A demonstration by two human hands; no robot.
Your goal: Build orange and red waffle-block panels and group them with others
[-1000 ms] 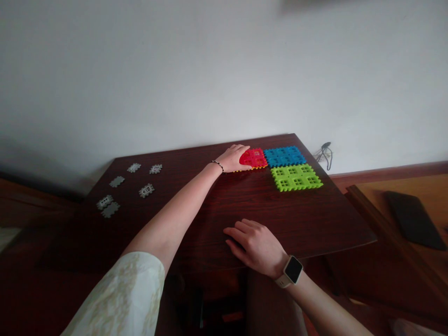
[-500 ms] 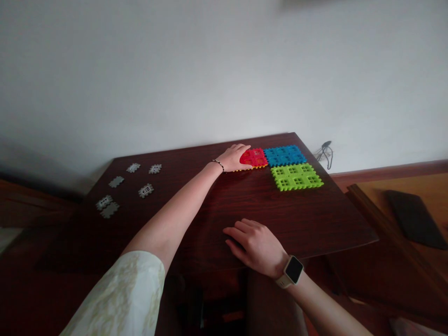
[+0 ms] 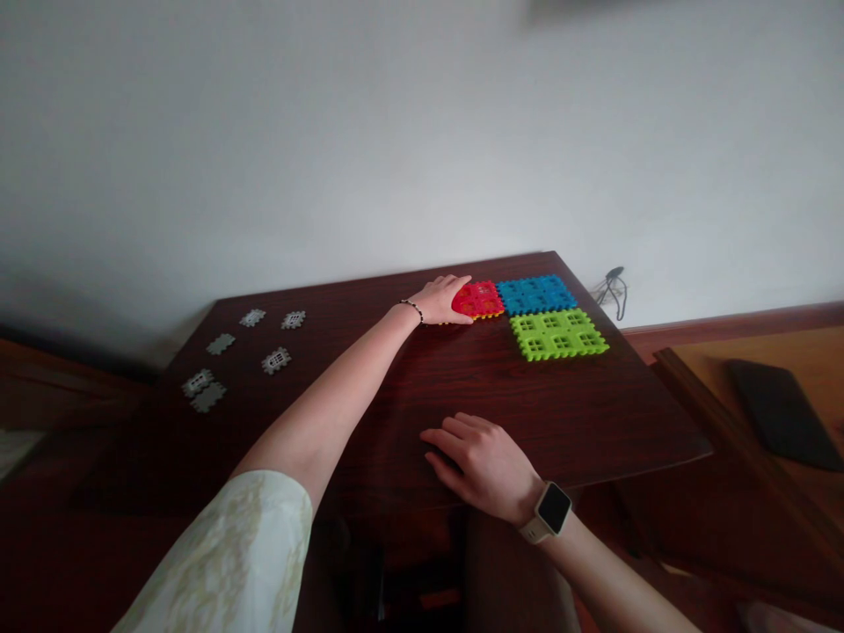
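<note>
Wood table: left hand on red plastic tile.

Left hand: on a waffle-block tile
Right of tile: second tile, third tile
Left of hand: six loose tiles
Beneath all: wooden table
Nearer: right hand

We have room to slide a hand across the dark wood table, between the gray pieces and the green tile. Our left arm is in the way.

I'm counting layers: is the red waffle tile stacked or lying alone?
Stacked: the edge of a yellow tile shows beneath the red tile, which the left hand partly covers.
</note>
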